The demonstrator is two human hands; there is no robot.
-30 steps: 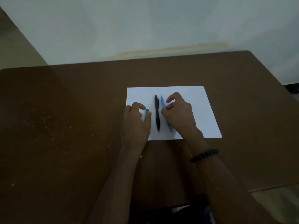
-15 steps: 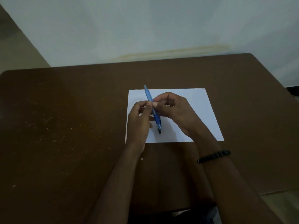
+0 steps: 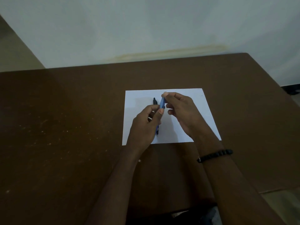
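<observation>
**Both hands on a blue pen over the paper**

A slim blue plastic pen (image 3: pixel 162 103) is held just above the middle of a white rectangular sheet of paper (image 3: pixel 203 111), its length running roughly from 12 to 6 o'clock. The right hand (image 3: pixel 183 114) pinches the pen's upper end between thumb and curled fingertips. The left hand (image 3: pixel 144 125) is closed round the lower part, and the dark tip shows below its palm. Whether the pen is in one piece cannot be told.

Just at 9 o'clock of the pen's upper end, a black plastic pen (image 3: pixel 155 101) lies on the sheet, mostly hidden behind the left hand.

A black beaded bracelet (image 3: pixel 215 155) circles the right wrist. The paper rests on a dark brown tabletop (image 3: pixel 65 127), speckled with pale flecks toward 9 o'clock. A pale wall (image 3: pixel 146 30) stands at 12 o'clock.
</observation>
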